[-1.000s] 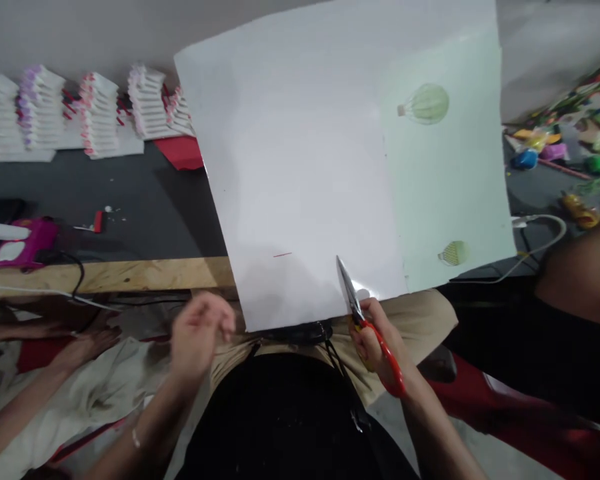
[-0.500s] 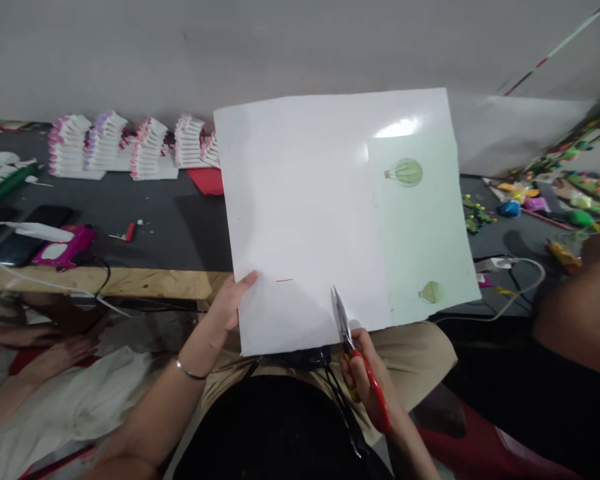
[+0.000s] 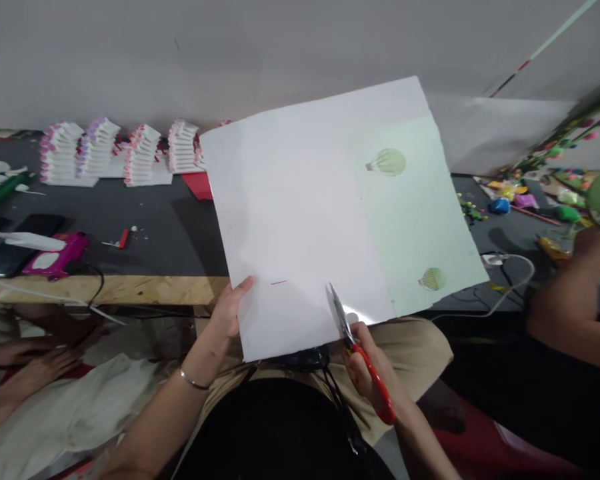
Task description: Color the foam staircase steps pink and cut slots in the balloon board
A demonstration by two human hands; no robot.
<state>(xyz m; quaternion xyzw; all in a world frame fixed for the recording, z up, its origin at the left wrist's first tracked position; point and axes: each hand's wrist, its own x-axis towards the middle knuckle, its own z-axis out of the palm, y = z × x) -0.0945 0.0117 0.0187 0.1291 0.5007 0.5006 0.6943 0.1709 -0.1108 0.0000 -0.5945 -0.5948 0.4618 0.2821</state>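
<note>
A large white sheet of card (image 3: 295,207) with a pale green strip and balloon pictures on its right side is held over my lap. My left hand (image 3: 230,308) grips its lower left edge, thumb on top near a short red line. In my right hand (image 3: 367,363) is a pair of scissors (image 3: 343,320) with red handles. Their blades lie over the card's lower edge, tips pointing up and away from me. Whether the card sits between the blades I cannot tell.
Folded white paper pieces with pink and purple tips (image 3: 63,153) stand along the dark table (image 3: 150,247). A magenta device (image 3: 55,257) with a white cable lies left. Craft bits (image 3: 525,200) and a co-worker's arm (image 3: 570,300) are right; another person's hands (image 3: 43,370) are left.
The card has tilted, its left top corner dropping and its right side swinging lower. The scissors have stayed near its lower edge. The right-hand co-worker now holds up a round green piece.
</note>
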